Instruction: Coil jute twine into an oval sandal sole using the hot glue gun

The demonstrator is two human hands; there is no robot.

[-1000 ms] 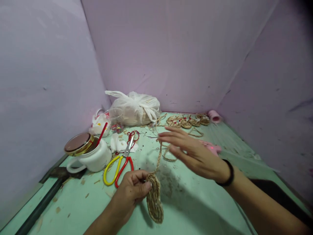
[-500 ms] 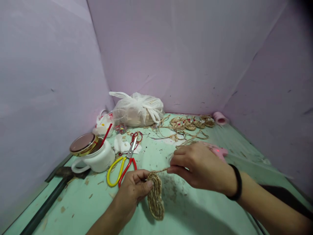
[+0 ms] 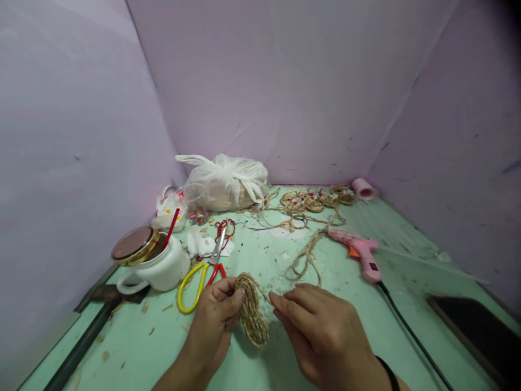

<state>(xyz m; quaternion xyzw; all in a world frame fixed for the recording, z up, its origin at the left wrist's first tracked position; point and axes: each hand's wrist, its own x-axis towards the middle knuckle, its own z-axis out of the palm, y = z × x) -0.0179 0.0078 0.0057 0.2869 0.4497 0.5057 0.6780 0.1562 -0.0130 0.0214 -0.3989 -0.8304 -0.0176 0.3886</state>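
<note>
A flat, elongated coil of brown jute rope (image 3: 253, 315) is pinched at its upper end by my left hand (image 3: 215, 317), thumb on top. Its lower end hangs free above the table. My right hand (image 3: 321, 326), just right of the coil, is closed, its fingertips pinching the loose rope end that runs from the coil's top. More rope (image 3: 310, 255) trails over the table behind my right hand. Yellow-and-red-handled scissors (image 3: 207, 271) lie with blades pointing away, just beyond my left hand.
A pink glue gun (image 3: 358, 250) with a black cord lies right, near a dark flat object (image 3: 472, 331). Left are a white mug (image 3: 166, 269) with a lid and a hammer (image 3: 87, 331). Behind are a plastic bag (image 3: 228, 182), finished-looking rope coils (image 3: 313, 201) and a pink spool (image 3: 364, 189).
My right hand has come down and nearer, drawing the rope end along the coil's right side. The glue gun is now uncovered. The coil has risen slightly and shifted left.
</note>
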